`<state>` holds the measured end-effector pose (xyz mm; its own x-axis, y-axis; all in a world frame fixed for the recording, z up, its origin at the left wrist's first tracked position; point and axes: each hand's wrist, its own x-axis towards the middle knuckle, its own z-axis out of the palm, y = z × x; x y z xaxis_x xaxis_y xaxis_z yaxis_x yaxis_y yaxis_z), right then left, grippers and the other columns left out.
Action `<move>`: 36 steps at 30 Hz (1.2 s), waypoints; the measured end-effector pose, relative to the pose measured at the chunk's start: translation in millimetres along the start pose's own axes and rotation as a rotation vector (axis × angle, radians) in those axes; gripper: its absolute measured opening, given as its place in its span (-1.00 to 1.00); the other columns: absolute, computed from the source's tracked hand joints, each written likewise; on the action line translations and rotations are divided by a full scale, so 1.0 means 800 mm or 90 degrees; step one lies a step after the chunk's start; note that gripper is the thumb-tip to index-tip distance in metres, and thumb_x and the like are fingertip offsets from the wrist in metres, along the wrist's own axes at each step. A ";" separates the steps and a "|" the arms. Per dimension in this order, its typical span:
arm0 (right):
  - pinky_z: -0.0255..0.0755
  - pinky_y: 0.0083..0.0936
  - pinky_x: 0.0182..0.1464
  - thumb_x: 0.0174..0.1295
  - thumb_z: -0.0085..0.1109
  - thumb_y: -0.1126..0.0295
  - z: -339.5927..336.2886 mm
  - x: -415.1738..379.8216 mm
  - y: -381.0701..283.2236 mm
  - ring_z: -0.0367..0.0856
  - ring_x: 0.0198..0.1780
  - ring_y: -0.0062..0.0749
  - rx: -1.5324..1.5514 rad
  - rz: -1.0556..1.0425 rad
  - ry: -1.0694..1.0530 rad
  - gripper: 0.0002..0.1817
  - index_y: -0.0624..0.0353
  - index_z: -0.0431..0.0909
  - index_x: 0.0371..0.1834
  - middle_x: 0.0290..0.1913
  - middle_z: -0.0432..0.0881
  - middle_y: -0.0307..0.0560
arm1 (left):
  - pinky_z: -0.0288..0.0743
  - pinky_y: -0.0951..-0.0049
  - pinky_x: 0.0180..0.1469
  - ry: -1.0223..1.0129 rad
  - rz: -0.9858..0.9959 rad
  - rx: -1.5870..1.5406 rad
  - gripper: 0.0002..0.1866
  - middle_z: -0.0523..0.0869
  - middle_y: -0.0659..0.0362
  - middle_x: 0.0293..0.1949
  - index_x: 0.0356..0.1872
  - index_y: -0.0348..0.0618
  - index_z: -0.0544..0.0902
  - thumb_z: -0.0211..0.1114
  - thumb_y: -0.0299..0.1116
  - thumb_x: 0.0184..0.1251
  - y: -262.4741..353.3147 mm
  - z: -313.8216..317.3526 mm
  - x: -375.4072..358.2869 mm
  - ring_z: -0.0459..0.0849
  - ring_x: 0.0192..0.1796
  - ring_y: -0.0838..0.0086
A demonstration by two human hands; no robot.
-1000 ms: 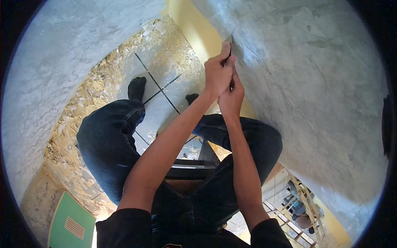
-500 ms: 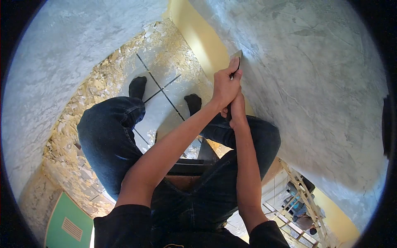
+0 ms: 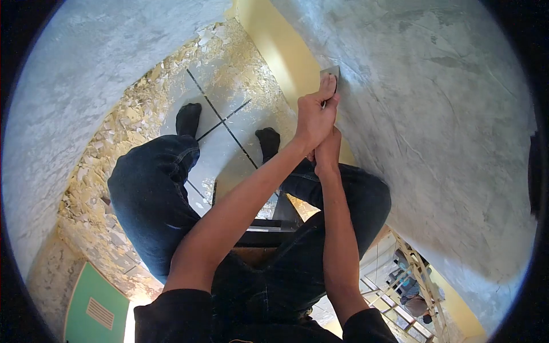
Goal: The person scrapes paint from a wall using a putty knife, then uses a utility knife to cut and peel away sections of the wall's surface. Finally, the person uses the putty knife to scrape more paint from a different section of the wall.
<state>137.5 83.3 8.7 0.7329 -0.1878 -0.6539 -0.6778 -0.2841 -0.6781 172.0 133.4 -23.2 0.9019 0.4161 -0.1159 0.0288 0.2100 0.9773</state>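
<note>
My left hand [image 3: 313, 121] is closed round a scraper [image 3: 330, 71], its fingers stretched along the flat metal blade. Just behind it, my right hand [image 3: 327, 150] is wrapped about the handle, which is mostly hidden by both hands. The blade's front edge meets the wall [image 3: 434, 126] on the right, at the border between its bare grey surface and a strip of yellow paint [image 3: 280, 48] low down.
Paint flakes [image 3: 123, 126] cover the floor along the left wall [image 3: 91, 74]. My socked feet [image 3: 188, 119] rest on grey tiles [image 3: 229, 143]. A green panel [image 3: 94, 306] stands lower left. Behind, lower right, are a wooden ladder [image 3: 423, 280] and another person [image 3: 413, 303].
Both hands and the scraper have shifted slightly along the wall. The blade has turned, so more of its flat face shows now.
</note>
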 end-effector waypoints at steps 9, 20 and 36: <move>0.07 -0.48 -0.80 0.41 -0.37 -0.28 -0.004 0.009 -0.007 0.26 -0.83 -0.52 -0.053 -0.021 -0.011 -0.24 0.24 0.41 -0.56 -0.79 0.31 -0.23 | 0.27 0.43 0.36 -0.086 -0.165 -0.059 -0.60 0.44 -0.18 0.26 0.17 -0.35 0.52 0.19 -0.52 0.30 0.037 -0.020 0.008 0.32 0.41 0.27; 0.20 -0.39 -0.73 0.37 -0.38 -0.35 0.003 0.026 0.000 0.35 -0.77 -0.44 -0.065 -0.030 -0.003 -0.18 0.27 0.48 -0.50 -0.74 0.36 -0.16 | 0.47 0.49 -0.36 -0.040 -0.047 0.003 -0.63 0.75 0.01 -0.36 0.17 -0.27 0.55 0.20 -0.49 0.33 -0.012 -0.008 0.019 0.46 -0.51 0.62; 0.07 -0.51 -0.77 0.40 -0.14 0.05 0.011 0.015 0.002 0.28 -0.80 -0.55 0.012 -0.060 -0.054 -0.55 0.24 0.43 -0.43 -0.74 0.36 -0.24 | 0.35 0.53 -0.45 -0.002 -0.048 0.028 -0.69 0.55 0.27 -0.61 0.11 -0.21 0.62 0.21 -0.37 0.39 0.009 -0.014 0.017 0.39 -0.51 0.69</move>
<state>144.3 89.0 -3.2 0.7860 -0.0815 -0.6128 -0.6083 -0.2785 -0.7432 179.5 150.1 -19.7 0.8976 0.3982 -0.1893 0.1157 0.2014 0.9727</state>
